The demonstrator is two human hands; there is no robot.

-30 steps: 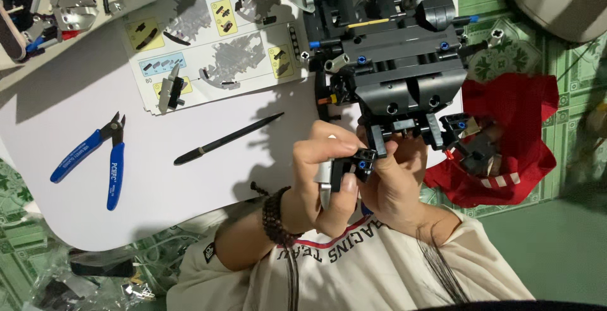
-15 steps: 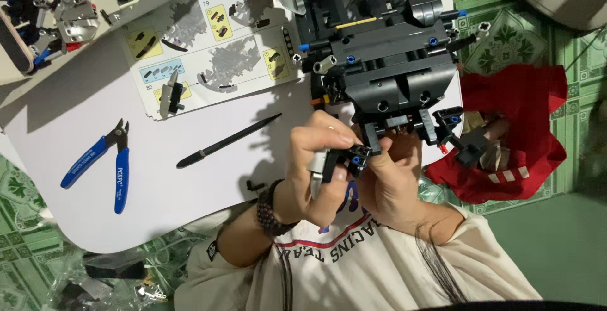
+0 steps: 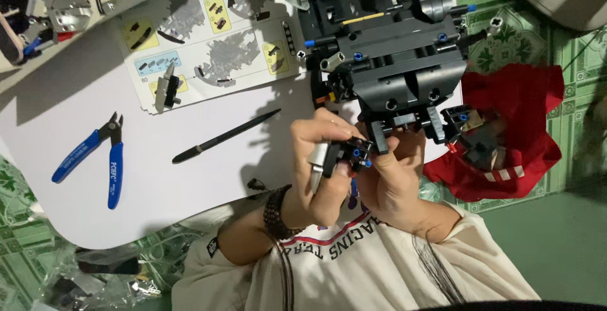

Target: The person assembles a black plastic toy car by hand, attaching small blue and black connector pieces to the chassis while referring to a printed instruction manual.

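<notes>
two hands meet at the near edge of the white table (image 3: 190, 191). my left hand (image 3: 322, 165) and right hand (image 3: 395, 181) both pinch a small black brick piece (image 3: 351, 153), touching the big dark model (image 3: 392, 58). blue cutters (image 3: 101, 156) lie far left.

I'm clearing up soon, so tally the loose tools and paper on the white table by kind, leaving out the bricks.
Blue-handled cutters: 1
Black pen: 1
Instruction booklet: 1
Total: 3
</notes>
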